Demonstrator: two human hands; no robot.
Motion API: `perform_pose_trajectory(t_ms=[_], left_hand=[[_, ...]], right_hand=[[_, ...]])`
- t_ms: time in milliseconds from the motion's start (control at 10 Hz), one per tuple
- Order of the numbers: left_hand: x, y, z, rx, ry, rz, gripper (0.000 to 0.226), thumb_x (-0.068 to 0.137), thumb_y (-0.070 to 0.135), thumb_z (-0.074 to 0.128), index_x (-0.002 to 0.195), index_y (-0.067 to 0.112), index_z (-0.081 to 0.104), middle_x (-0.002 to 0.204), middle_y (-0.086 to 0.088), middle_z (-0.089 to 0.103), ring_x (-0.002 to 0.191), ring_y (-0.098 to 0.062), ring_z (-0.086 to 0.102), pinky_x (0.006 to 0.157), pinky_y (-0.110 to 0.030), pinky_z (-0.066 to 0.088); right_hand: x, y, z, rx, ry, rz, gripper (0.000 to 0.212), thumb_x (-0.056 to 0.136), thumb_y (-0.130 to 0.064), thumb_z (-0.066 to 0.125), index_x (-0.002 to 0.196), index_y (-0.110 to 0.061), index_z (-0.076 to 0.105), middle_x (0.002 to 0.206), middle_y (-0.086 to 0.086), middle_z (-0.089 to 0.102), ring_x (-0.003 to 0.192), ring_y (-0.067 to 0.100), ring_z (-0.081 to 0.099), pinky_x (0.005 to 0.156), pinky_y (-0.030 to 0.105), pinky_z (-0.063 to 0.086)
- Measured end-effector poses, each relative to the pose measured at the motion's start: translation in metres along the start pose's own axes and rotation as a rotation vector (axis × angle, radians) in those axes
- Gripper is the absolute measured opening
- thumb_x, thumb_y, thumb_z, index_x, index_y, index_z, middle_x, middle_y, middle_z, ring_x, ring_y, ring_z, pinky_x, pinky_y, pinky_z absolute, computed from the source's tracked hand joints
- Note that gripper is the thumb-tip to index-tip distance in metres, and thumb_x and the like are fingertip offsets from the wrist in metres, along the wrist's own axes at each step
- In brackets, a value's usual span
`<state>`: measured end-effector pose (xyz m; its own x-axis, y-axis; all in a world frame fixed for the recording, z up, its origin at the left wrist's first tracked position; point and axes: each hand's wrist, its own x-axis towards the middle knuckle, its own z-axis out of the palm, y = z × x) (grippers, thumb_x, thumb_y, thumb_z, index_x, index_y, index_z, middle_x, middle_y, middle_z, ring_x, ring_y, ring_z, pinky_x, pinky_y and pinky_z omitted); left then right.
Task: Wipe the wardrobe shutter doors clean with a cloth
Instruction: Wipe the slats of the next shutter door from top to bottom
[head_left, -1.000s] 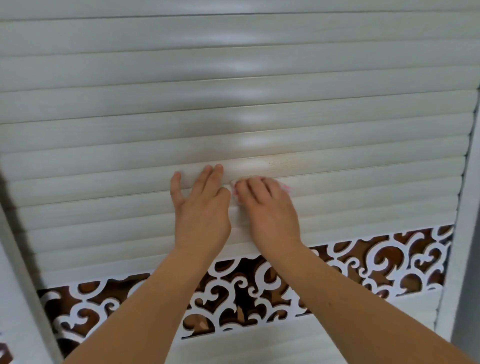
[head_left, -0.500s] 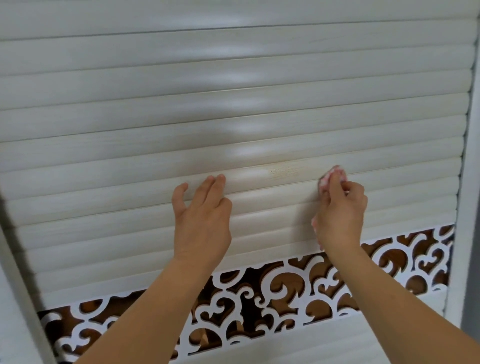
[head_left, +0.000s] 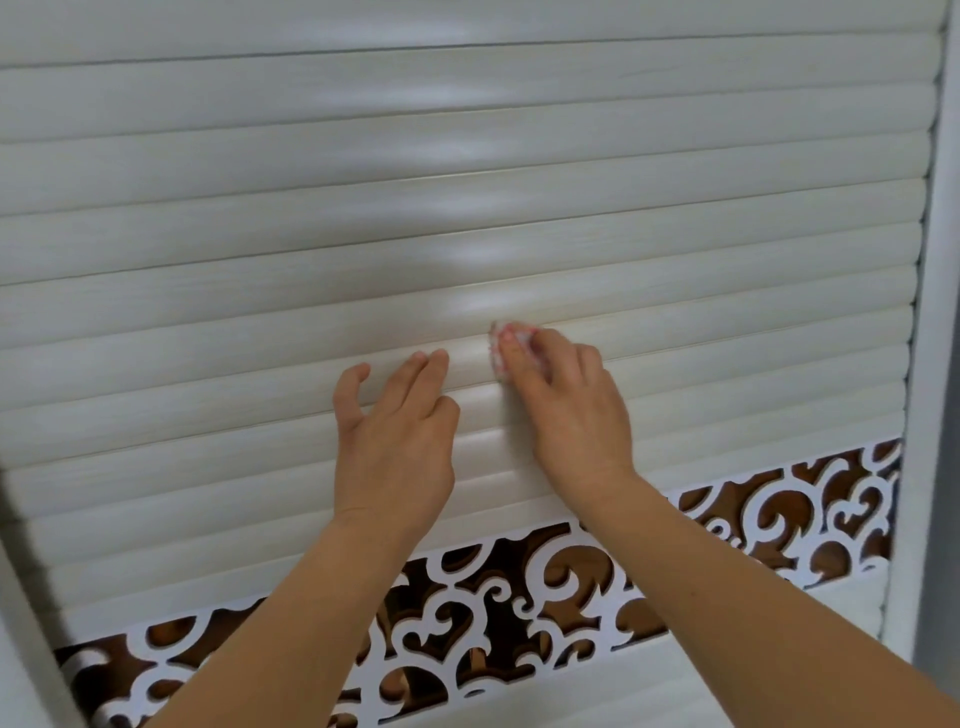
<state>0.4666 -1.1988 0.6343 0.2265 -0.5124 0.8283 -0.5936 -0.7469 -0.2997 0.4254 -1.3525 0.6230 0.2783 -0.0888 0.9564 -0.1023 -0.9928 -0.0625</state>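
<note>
Right hand (head_left: 571, 410) back beside left hand (head_left: 395, 441), cloth (head_left: 506, 345) underneath.

Two bare forearms, no sleeves visible anywhere up to the frame edge. Left hand (head_left: 395, 441) bare: no glove, ring, watch or bracelet at the wrist. Right hand (head_left: 571, 410) bare too, no jewellery, no wrist strap. Fingernails short and unpainted where they show on the left hand's fingertips (head_left: 439, 358). No tattoos, plasters or markings visible on either forearm. Wrists slim, forearms smooth, no visible hair.
</note>
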Motion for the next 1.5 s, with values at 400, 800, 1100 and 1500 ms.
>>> perform_pose_trajectory(t_ms=[400, 800, 1100, 1500], left_hand=[[0.001, -0.002, 0.01, -0.043, 0.099, 0.006, 0.028, 0.068, 0.002, 0.032, 0.059, 0.014, 0.055, 0.119, -0.01, 0.064, 0.114, -0.024, 0.058, 0.101, -0.047, 0.021], [-0.001, -0.006, 0.013, 0.029, 0.173, 0.029, 0.028, 0.068, -0.004, 0.032, 0.064, 0.012, 0.054, 0.116, -0.009, 0.062, 0.106, -0.022, 0.062, 0.099, -0.048, 0.022], [0.001, -0.005, 0.012, -0.05, 0.198, 0.008, 0.024, 0.062, -0.009, 0.045, 0.06, 0.014, 0.051, 0.115, -0.008, 0.064, 0.1, -0.021, 0.063, 0.1, -0.046, 0.024], [-0.002, -0.017, 0.003, -0.294, 0.276, -0.246, 0.024, 0.071, 0.011, 0.029, 0.065, 0.018, 0.05, 0.119, -0.006, 0.06, 0.112, -0.014, 0.049, 0.101, -0.04, 0.018]], right_hand=[[0.006, 0.045, 0.003, 0.039, 0.152, 0.026, 0.042, 0.082, -0.012, 0.038, 0.114, -0.009, 0.066, 0.114, 0.012, 0.064, 0.103, 0.034, 0.05, 0.078, 0.043, 0.048], [0.023, 0.028, 0.001, -0.051, 0.138, -0.202, 0.034, 0.082, -0.018, 0.044, 0.105, -0.023, 0.07, 0.1, 0.001, 0.066, 0.096, 0.024, 0.048, 0.073, 0.035, 0.04], [0.015, 0.103, -0.015, 0.067, 0.165, 0.309, 0.028, 0.09, -0.001, 0.044, 0.106, -0.01, 0.065, 0.109, 0.014, 0.06, 0.1, 0.04, 0.047, 0.064, 0.04, 0.045], [0.013, -0.049, 0.025, 0.158, 0.048, -0.176, 0.054, 0.064, -0.006, 0.07, 0.117, -0.013, 0.064, 0.109, 0.009, 0.063, 0.098, 0.028, 0.043, 0.066, 0.036, 0.048]])
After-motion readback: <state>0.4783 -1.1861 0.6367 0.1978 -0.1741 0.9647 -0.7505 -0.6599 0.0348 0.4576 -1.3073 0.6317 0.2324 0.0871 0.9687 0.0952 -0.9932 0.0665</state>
